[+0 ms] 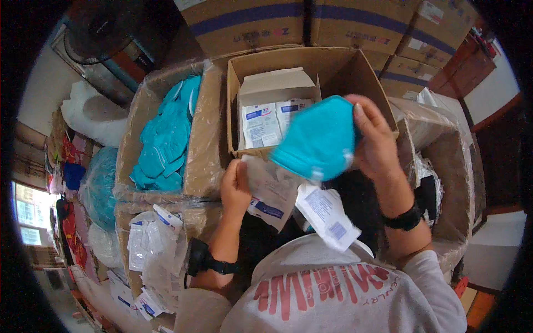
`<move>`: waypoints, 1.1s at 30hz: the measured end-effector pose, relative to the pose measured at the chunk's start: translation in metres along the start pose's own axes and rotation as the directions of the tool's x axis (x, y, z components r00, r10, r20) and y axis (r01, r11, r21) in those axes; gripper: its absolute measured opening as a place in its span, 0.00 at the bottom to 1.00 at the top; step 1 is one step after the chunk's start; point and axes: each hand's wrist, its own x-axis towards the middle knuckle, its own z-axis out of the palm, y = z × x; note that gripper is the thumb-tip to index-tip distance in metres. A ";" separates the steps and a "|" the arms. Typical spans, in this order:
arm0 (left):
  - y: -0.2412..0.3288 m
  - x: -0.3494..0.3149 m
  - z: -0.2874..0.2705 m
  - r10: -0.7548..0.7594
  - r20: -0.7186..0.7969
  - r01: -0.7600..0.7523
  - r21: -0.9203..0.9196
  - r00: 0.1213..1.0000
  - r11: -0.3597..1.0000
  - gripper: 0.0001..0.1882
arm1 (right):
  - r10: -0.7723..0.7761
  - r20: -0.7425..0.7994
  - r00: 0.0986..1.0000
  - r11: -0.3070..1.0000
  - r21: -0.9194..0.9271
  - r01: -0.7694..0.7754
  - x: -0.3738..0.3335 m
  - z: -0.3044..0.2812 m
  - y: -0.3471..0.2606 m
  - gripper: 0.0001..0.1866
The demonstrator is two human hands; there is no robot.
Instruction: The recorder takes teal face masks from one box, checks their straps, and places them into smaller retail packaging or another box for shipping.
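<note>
My right hand [375, 139] is closed on a teal folded face mask [316, 136], gripping its upper right edge and holding it above the front of the open carton. A pale packaging pouch [272, 186] with a blue printed patch hangs from my left hand [236, 186], pinched between thumb and fingers. Just below the mask, another white printed pouch [328, 216] lies tilted near my lap. Inside the large carton [311, 58] stands a smaller white box [277, 83] with packed pouches [261, 125] in it.
A plastic-lined box [200, 133] of loose teal masks [166, 139] stands on the left, with a box of white pouches [152, 244] nearer me. Another lined box [452, 183] is at right. Taped cartons [250, 25] are stacked behind. A filled clear bag [102, 186] sits far left.
</note>
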 end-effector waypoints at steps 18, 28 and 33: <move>0.018 -0.011 -0.045 0.344 -0.070 -0.325 0.200 0.936 0.924 0.09 | 0.769 0.418 0.484 0.613 -0.697 -0.371 -0.006 0.038 0.041 0.23; 0.009 -0.019 -0.051 0.340 -0.067 -0.313 0.258 0.938 0.914 0.07 | 0.536 0.782 0.319 0.799 -0.592 0.108 -0.010 0.059 0.065 0.19; 0.005 -0.020 -0.055 0.294 -0.085 -0.252 0.327 0.952 0.911 0.07 | 0.516 0.817 0.257 0.822 -0.557 0.120 -0.010 0.066 0.061 0.16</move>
